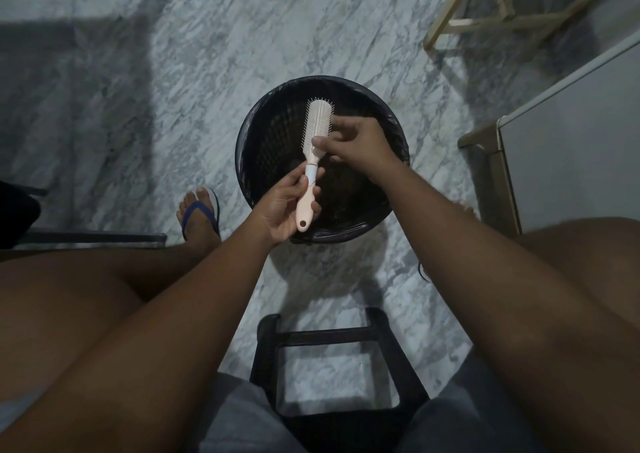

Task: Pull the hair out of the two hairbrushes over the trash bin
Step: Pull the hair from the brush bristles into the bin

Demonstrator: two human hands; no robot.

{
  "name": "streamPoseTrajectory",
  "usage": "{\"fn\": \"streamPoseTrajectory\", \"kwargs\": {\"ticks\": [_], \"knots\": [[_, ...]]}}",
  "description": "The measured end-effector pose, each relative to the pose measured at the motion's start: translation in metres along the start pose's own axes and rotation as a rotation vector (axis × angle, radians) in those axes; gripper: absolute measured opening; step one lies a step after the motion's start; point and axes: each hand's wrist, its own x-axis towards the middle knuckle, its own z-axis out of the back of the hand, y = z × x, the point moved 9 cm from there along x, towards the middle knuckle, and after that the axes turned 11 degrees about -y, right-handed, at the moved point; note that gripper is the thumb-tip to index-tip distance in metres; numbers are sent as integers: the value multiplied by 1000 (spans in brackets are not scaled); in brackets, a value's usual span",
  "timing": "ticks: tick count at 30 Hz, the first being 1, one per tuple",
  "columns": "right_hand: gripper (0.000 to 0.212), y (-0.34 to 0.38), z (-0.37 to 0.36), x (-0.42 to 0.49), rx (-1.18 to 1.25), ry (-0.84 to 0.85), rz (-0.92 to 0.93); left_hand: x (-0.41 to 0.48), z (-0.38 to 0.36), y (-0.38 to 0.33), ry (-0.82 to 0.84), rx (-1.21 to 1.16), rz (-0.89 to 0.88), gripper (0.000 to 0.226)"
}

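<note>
Below hairbrush (311,170), trash bin (246,161) sits between foot (199,218) and cabinet (571,161).

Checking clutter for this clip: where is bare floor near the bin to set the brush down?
Bare marble floor lies left of the trash bin beyond the sandalled foot, and past the bin toward the wooden frame. A narrower strip separates bin and black stool. Crowded: above the bin, left hand, right hand and hairbrush; rightward, the white cabinet.

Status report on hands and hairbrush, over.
Left hand grips pale pink plastic hairbrush by its handle. Right hand pinches at its bristles. Brush held over round black lined trash bin. Nothing in the way; second brush not in view.
</note>
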Motion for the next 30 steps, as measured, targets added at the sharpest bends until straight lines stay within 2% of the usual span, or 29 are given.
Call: {"fn": "streamPoseTrajectory", "kwargs": {"ticks": [6, 10, 13, 16, 17, 23, 27, 30], "knots": [[16, 23, 23, 12, -391, -181, 227, 1, 0, -2, 3, -20, -5, 38], [17, 22, 45, 22, -350, -358, 214, 2, -1, -3, 22, -69, 14, 38], [17, 37, 24, 12, -324, -286, 338, 3, 0, 2, 0, -67, 50, 42], [51, 36, -12, 7, -551, -119, 395, 5, 0, 6, -16, -51, 42, 48], [53, 34, -17, 8, -628, -116, 395, 6, -1, 5, -19, -33, 28, 47], [18, 38, -18, 9, -703, -171, 365, 6, 2, 1, -34, 78, -38, 43], [14, 41, -16, 8, -724, -185, 393, 5, 0, 1, -23, 77, -24, 44], [15, 54, 0, 14, -548, -285, 359, 5, -1, 3, -10, 27, 2, 45]]}}
